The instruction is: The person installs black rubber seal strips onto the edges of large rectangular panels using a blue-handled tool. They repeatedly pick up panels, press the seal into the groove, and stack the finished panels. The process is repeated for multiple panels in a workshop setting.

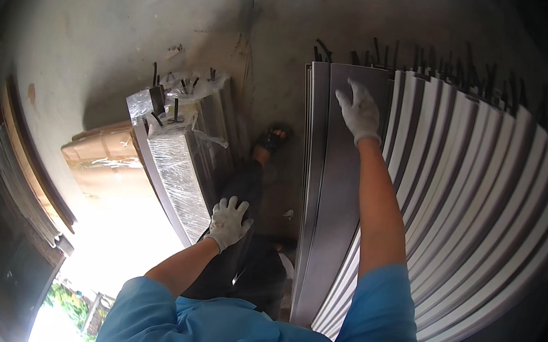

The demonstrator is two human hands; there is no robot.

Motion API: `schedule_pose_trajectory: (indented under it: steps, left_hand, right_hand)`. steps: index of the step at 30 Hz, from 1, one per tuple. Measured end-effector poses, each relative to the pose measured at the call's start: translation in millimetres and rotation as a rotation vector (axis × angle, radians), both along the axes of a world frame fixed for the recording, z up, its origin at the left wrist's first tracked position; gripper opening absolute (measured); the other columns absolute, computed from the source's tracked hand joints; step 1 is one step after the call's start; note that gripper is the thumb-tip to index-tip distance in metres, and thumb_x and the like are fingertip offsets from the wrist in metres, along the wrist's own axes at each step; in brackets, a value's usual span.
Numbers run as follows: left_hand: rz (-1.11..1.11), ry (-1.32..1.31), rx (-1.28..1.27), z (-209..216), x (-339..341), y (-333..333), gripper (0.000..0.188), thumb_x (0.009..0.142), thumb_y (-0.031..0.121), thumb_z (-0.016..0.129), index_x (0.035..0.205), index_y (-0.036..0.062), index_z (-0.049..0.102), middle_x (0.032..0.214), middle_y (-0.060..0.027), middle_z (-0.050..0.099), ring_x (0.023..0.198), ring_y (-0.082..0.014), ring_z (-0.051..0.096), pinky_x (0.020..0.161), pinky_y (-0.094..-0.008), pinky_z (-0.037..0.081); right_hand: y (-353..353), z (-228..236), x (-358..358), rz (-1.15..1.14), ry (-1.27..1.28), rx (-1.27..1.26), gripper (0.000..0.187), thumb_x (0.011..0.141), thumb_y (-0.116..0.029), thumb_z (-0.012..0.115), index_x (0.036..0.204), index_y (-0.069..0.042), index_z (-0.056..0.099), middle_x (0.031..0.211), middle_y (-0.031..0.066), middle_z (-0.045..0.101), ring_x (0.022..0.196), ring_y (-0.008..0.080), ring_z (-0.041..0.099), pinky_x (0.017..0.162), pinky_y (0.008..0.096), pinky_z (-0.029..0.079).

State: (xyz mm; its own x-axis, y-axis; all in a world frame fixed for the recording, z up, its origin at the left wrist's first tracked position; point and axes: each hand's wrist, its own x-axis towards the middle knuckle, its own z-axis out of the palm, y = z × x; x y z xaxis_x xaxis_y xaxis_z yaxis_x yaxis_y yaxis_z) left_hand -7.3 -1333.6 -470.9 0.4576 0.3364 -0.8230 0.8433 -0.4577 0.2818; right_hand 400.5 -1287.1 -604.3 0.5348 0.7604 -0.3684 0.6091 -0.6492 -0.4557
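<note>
White work gloves cover both of my hands. My left hand has its fingers spread and lies over my dark trouser leg, beside a stack wrapped in clear plastic film; whether it touches the film I cannot tell. Farther out, my right hand is over the upper part of a wide dark grey panel, fingers stretched and apart, gripping nothing visible. That panel stands at the left end of a long row of upright white and grey panels. Black strips stick up along the row's far edge.
A brown cardboard sheet or carton stands left of the wrapped stack. Farther left are long boards near a bright opening. A concrete-like wall rises at the back. My sandalled foot is between the wrapped stack and the panel row.
</note>
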Motion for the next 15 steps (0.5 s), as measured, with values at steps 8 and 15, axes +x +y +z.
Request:
schedule_pose_trajectory:
  steps: [8, 15]
  left_hand:
    - [0.119, 0.091, -0.084, 0.0, 16.1, 13.1, 0.049, 0.086, 0.037, 0.07, 0.128, 0.0136, 0.059, 0.131, -0.0179, 0.049, 0.121, -0.0427, 0.046, 0.098, -0.0538, 0.042]
    - [0.131, 0.077, -0.048, -2.9, 17.0, 2.4, 0.049, 0.085, 0.037, 0.07, 0.128, 0.0149, 0.059, 0.132, -0.0192, 0.049, 0.123, -0.0439, 0.045, 0.097, -0.0544, 0.043]
  right_hand:
    - [77.5, -70.1, 22.2, 0.419, -0.32, -0.213, 0.061, 0.087, -0.063, 0.062, 0.118, -0.011, 0.065, 0.117, 0.005, 0.066, 0.107, 0.0261, 0.062, 0.104, 0.0492, 0.042]
    - [65.7, -70.8, 24.1, 0.381, -0.334, -0.056, 0.049, 0.081, -0.057, 0.073, 0.098, -0.011, 0.069, 0.091, 0.0005, 0.069, 0.089, 0.0246, 0.064, 0.096, 0.0479, 0.045]
